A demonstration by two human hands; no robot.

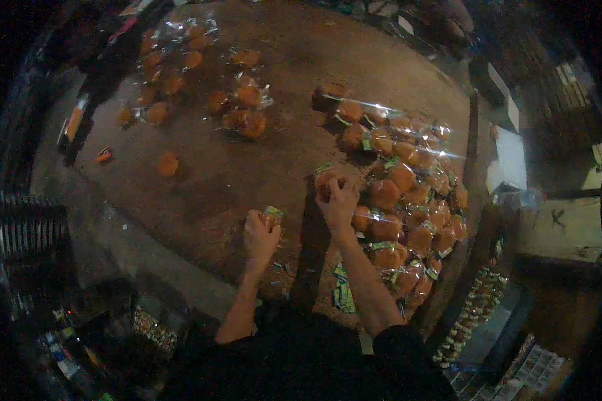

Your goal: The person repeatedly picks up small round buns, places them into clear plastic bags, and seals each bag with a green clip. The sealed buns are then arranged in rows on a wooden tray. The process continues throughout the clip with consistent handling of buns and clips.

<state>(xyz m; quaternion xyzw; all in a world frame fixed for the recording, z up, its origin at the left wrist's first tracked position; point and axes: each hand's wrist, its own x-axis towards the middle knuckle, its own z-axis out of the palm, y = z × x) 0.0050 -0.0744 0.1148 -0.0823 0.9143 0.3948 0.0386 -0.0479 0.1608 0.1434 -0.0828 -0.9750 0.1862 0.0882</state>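
My left hand [261, 241] is closed around a small item with a green and yellow label [272, 211] showing above the fingers; most of that item is hidden. Farther right, my right hand [339, 208] has its thumb and fingers bent over a round orange-brown item [324, 180], with a green strip at its far edge. Beside that hand lies a dense group of similar round items [384, 193] in clear plastic, many bearing green labels. A stack of green and yellow labels [342, 292] rests near my right forearm. What the round items are made of is unclear.
Loose round items in clear plastic [248, 95] are spread over the brown tabletop [286, 150] at the far left. One orange-brown round item [168, 164] lies alone near a small orange tool [104, 155]. Beyond the table's right edge stands a pale box [557, 228] with writing.
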